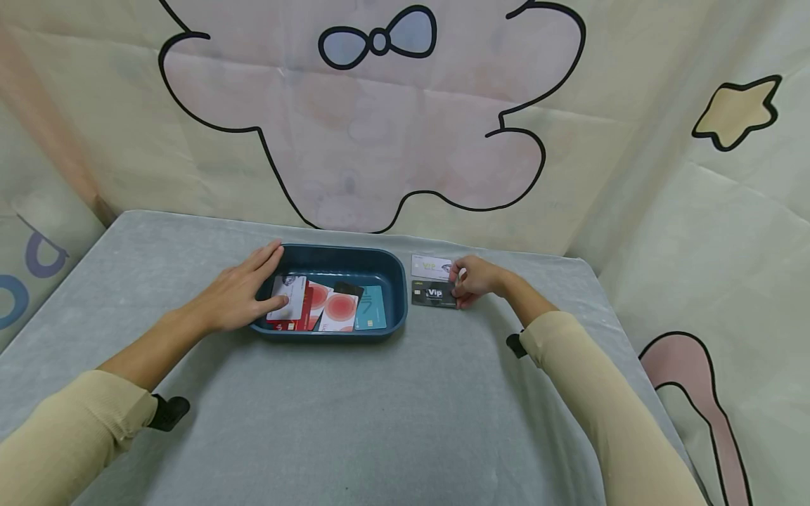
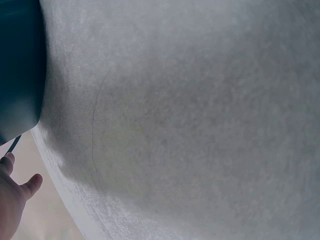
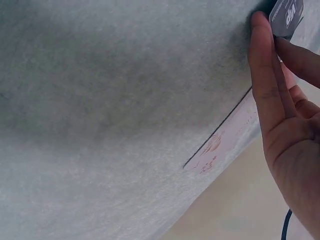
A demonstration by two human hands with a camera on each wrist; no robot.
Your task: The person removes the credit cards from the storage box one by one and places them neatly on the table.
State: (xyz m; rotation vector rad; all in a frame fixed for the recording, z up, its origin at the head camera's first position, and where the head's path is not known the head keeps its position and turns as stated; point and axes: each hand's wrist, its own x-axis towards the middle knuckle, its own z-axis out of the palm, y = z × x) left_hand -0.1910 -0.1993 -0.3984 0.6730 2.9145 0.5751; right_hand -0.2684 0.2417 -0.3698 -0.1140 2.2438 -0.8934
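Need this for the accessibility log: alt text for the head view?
Left hand rests on a blue tray of cards; right hand pinches a black VIP card lying beside the tray on a grey table, a white card behind it.

Wide bare stretch of grey table (image 1: 354,422) in front, between the two forearms, open for passage. Blocked at the middle by a blue tray (image 1: 395,295) with raised walls, half filled with cards. Left side of the tray taken up by the left hand (image 1: 243,295), laid over its rim. Narrow gap just right of the tray, occupied by a black card (image 1: 430,294), a white card (image 1: 429,266) and the right hand (image 1: 474,280). Closed off behind and to the right by cloth walls.
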